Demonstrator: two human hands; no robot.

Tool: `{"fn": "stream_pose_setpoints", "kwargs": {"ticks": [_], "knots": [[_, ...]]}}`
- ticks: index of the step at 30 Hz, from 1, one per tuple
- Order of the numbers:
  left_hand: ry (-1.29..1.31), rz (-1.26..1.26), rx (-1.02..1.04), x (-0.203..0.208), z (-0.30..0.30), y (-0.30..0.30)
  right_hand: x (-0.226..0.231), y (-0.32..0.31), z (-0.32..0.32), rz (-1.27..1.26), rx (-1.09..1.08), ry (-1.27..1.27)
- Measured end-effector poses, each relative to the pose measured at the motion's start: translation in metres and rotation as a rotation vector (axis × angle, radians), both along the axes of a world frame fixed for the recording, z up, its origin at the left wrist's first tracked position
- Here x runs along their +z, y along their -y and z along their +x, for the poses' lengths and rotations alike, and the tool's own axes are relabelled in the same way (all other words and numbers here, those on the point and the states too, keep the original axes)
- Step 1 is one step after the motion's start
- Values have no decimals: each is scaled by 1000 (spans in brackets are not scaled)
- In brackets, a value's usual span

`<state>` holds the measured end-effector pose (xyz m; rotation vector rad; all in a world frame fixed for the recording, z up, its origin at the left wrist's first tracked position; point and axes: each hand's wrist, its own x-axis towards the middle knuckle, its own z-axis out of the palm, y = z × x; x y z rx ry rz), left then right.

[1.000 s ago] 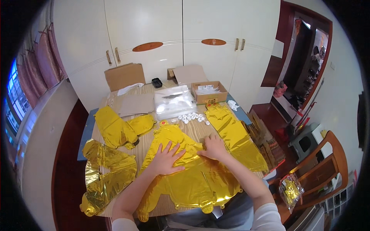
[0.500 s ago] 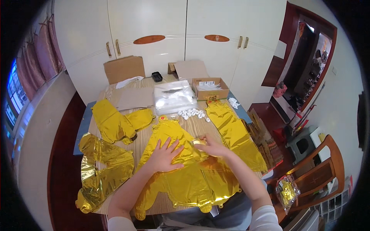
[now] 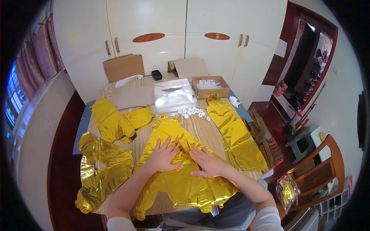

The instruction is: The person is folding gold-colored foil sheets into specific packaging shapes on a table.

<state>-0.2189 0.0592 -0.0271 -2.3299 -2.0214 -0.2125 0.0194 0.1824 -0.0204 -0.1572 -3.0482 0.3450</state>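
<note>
Left hand [image 3: 163, 156] and right hand [image 3: 208, 163] both flat, fingers spread, pressing the gold foil balloon [image 3: 181, 169] at the near middle of the wooden table [image 3: 210, 129]. More gold foil left and right; small white discs [image 3: 192, 112] and clear plastic bag [image 3: 173, 96] farther back.

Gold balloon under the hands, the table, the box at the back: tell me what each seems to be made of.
Gold balloon: likely metallised foil film, mirror-shiny and creased, with sharp glints. Both hands, left hand and right hand, lie flat on it. Table: looks like wood or wood-look laminate, pale with straight grain lines. Box: plain brown cardboard, matte, with its flaps open.
</note>
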Motion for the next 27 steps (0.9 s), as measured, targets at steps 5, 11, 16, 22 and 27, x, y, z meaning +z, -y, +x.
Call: {"fn": "stream_pose_setpoints", "kwargs": {"ticks": [5,11,16,22,27], "knots": [[-91,-210,6,20,3,-1,-5,8,-3,59,29,6],[-17,-69,26,-4,-5,-1,-6,12,-5,86,27,5],[360,-34,-25,31,2,-5,-8,12,-2,84,8,18],[223,-168,-63,18,18,-19,-6,12,-5,111,13,7],[123,-118,-54,16,16,-26,-5,14,-4,99,18,12]]}}
